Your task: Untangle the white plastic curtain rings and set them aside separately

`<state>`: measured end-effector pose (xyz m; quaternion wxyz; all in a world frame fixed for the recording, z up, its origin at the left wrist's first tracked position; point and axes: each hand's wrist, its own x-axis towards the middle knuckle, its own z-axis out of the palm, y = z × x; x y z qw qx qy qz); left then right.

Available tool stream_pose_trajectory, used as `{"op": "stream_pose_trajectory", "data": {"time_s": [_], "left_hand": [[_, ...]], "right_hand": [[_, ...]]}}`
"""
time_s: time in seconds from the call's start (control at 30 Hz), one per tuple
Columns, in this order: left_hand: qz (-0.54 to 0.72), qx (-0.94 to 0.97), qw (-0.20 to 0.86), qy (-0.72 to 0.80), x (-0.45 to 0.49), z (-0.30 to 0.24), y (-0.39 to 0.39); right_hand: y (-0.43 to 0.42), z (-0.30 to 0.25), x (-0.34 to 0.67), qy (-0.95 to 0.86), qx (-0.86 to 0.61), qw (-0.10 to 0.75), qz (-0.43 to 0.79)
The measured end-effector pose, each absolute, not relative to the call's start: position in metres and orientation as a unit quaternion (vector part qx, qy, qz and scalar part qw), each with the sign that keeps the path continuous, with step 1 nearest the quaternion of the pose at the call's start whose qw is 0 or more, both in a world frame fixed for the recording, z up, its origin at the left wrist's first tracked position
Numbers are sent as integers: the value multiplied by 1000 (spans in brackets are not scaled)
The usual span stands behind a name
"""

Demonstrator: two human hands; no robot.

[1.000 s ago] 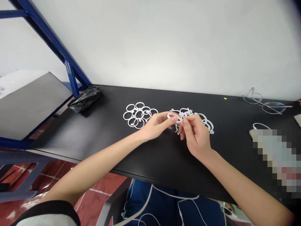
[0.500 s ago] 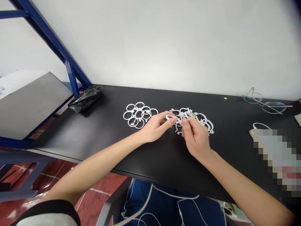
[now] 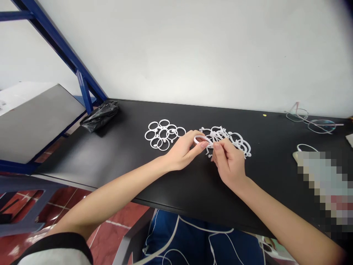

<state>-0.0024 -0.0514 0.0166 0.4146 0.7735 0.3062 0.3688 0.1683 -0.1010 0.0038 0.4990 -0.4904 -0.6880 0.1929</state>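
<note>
Between my hands, above the black table, is a white plastic ring (image 3: 198, 138) bent into a loop. My left hand (image 3: 185, 150) pinches the loop between thumb and fingers. Thumb and fingers of my right hand (image 3: 228, 158) are closed on the ring's other end, which they mostly cover. Just beyond my right hand lies a tangled pile of open white rings (image 3: 239, 140), partly hidden by the fingers. Beyond my left hand, to its left, several closed white rings (image 3: 150, 135) with small knobs lie flat in an overlapping cluster.
On the black table (image 3: 121, 147) a crumpled black plastic bag (image 3: 100, 117) lies at the left. Eyeglasses (image 3: 321, 126) rest at the back right near the white wall (image 3: 193, 55). A blurred-out object (image 3: 325, 180) with a white cord lies at the right. Blue metal bars (image 3: 63, 51) rise at the left.
The loop looks wider and rounder than before. Both hands keep their grip on it, with my left hand tilted slightly. The two groups of rings on the table have not moved.
</note>
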Motion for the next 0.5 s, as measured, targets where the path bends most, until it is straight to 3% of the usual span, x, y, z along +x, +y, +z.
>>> {"op": "stream_pose_trajectory", "data": {"time_s": [0.5], "left_hand": [[388, 784, 377, 305, -1, 13, -53]], "right_hand": [[-102, 0, 168, -681, -481, 503, 227]]}}
